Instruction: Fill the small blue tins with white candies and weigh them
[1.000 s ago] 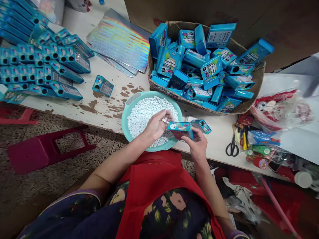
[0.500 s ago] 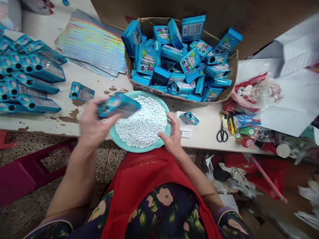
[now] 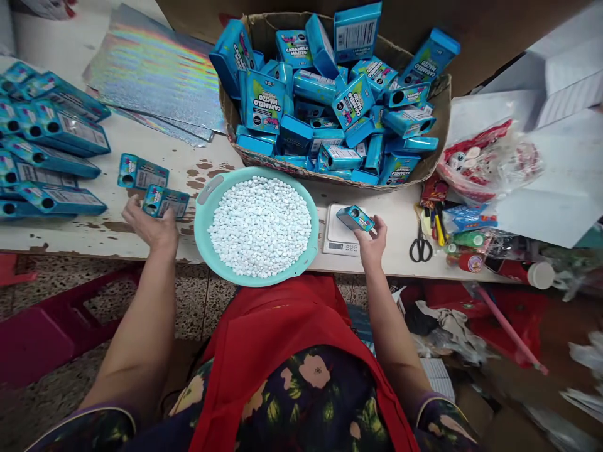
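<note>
My right hand (image 3: 374, 242) has its thumb and fingers closed around the near right end of a blue candy box (image 3: 354, 218), which rests on a small white digital scale (image 3: 342, 245). On the left, my left hand (image 3: 153, 225) is beside another blue candy box (image 3: 170, 202) on the table. Its fingers are apart to the left of that box and its thumb is at the near side. A similar candy box (image 3: 142, 171) lies just behind. Between my hands, a turquoise basin (image 3: 201, 229) holds many small white candies (image 3: 261, 226).
A cardboard carton (image 3: 445, 135) full of blue candy boxes stands behind the basin. Rows of boxes (image 3: 66, 160) lie at far left, near silvery sheets (image 3: 157, 81). Scissors (image 3: 421, 246) and plastic packets are to the right. A magenta stool (image 3: 51, 333) stands below left.
My left hand has carried its candy box left from over the basin onto the table. My right hand has left the basin's rim and moved right to the box on the scale.
</note>
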Tool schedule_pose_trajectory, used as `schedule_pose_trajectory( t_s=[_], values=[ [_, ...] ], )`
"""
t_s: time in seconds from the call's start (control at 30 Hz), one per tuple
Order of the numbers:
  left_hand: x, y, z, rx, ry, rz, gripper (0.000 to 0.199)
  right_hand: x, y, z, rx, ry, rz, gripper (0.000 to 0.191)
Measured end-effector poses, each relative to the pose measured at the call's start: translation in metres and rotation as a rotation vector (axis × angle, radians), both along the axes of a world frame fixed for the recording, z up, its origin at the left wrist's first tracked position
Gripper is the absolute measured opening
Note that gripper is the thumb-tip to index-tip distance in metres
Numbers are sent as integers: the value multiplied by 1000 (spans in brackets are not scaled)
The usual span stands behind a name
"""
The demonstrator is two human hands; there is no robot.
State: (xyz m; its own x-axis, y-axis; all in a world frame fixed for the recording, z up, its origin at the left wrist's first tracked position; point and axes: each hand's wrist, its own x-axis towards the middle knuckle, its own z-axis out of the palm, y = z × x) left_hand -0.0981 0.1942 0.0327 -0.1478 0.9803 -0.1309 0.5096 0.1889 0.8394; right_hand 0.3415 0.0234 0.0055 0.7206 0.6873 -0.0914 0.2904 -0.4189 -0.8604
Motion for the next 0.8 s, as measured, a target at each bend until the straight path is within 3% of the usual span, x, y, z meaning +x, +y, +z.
schedule_pose_trajectory(
  t_s=[0.07, 0.1, 0.17, 0.27, 0.3, 0.4, 0.47, 0.53, 0.63, 0.73, 0.8],
  values=[
    [10, -8, 3, 214, 227, 132, 43, -3, 9, -6, 15, 24, -1, 67],
    [21, -13, 3, 290, 298, 131, 38, -3, 13, -9, 22, 31, -9, 62],
    [53, -25, 1, 273, 310, -76, 33, -1, 18, -10, 31, 23, -39, 54],
    [112, -41, -7, 49, 323, -618, 38, -3, 21, 5, 65, -33, -41, 49],
    [129, -45, -10, 49, 400, -728, 40, -6, 20, 15, 86, -55, -17, 47],
    [157, -51, -17, 72, 592, -839, 38, -22, 19, 51, 133, -98, 109, 43],
    [159, -51, -20, 31, 588, -808, 33, -37, 19, 72, 146, -113, 204, 43],
    [156, -48, -22, -39, 452, -705, 29, -53, 20, 89, 154, -139, 284, 41],
    [149, -40, -15, -160, -36, -369, 36, -72, 23, 105, 152, -203, 394, 36],
    [144, -31, 14, -387, -696, -28, 36, -88, 27, 113, 154, -255, 519, 35],
    [144, -27, 42, -499, -1021, 49, 34, -100, 31, 114, 161, -286, 604, 36]
  ],
)
